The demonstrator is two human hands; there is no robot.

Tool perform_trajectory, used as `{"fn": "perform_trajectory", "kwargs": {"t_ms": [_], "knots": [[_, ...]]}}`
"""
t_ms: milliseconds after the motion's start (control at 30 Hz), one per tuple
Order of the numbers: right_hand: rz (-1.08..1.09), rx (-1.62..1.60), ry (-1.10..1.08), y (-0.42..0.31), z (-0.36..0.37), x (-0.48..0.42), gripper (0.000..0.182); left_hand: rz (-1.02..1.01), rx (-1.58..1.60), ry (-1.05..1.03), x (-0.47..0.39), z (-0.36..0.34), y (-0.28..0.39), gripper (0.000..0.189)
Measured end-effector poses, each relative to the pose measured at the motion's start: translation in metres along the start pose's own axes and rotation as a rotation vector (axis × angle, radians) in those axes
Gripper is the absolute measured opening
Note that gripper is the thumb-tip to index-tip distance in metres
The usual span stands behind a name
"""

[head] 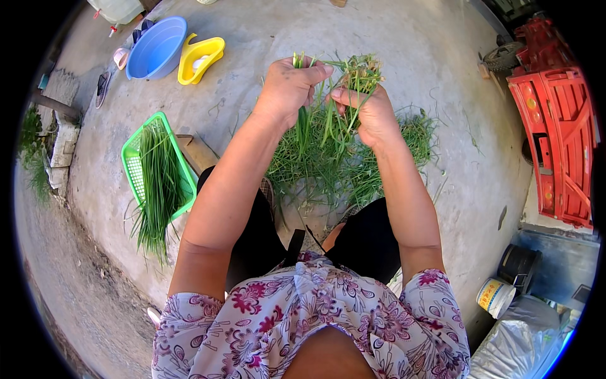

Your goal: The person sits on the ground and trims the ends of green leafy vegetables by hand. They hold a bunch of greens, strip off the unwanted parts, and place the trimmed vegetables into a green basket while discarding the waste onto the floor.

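My left hand [292,87] is closed around a small bunch of chive-like green stalks [303,130]; their pale cut ends stick up above the fist and the leaves hang below. Close beside it on the right, my right hand [371,111] grips a thicker bunch of the same greens [363,71], with tangled, brownish ends at the top. The left fingertips and thumb meet at a thin strand near that bunch. Beneath both hands, a loose pile of greens [307,163] spreads over the concrete in front of my feet. Long, aligned green stalks [158,166] lie in a green plastic basket [134,166] to my left, overhanging its near end.
Farther off at left are a blue basin [161,47], a yellow plastic container [208,49] holding something white, and a dark shoe [102,89]. A red metal vehicle body [558,137] stands at right. Nearer are a white bucket [496,297] and a silvery cover [521,336].
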State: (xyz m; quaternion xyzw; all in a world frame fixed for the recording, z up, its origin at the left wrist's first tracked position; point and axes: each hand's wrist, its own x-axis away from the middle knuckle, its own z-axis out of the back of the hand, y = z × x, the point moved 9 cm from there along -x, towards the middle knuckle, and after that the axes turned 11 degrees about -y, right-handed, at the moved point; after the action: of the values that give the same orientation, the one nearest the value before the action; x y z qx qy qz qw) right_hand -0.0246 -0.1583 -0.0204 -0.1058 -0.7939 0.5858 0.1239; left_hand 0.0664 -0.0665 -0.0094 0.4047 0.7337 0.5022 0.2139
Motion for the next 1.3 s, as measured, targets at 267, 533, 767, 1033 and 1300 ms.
{"fn": "perform_trajectory", "kwargs": {"t_ms": [267,533,767,1033,1300], "knots": [[0.014,-0.008,0.018,-0.005,-0.001,0.002,0.011,0.090,-0.150,-0.136,0.001,-0.006,-0.006,0.013],[-0.034,-0.135,0.009,-0.003,0.010,0.003,0.027,-0.025,-0.236,-0.136,0.000,-0.007,0.006,0.010],[-0.024,-0.207,0.010,-0.001,0.007,0.003,0.027,-0.096,-0.327,-0.076,-0.002,-0.001,0.011,0.008],[-0.018,-0.209,-0.032,-0.004,0.007,0.005,0.026,-0.138,-0.293,0.107,-0.005,0.035,0.027,0.011],[-0.040,-0.229,-0.005,-0.003,0.005,0.006,0.025,0.016,-0.152,-0.034,-0.001,0.010,0.011,0.017]]}}
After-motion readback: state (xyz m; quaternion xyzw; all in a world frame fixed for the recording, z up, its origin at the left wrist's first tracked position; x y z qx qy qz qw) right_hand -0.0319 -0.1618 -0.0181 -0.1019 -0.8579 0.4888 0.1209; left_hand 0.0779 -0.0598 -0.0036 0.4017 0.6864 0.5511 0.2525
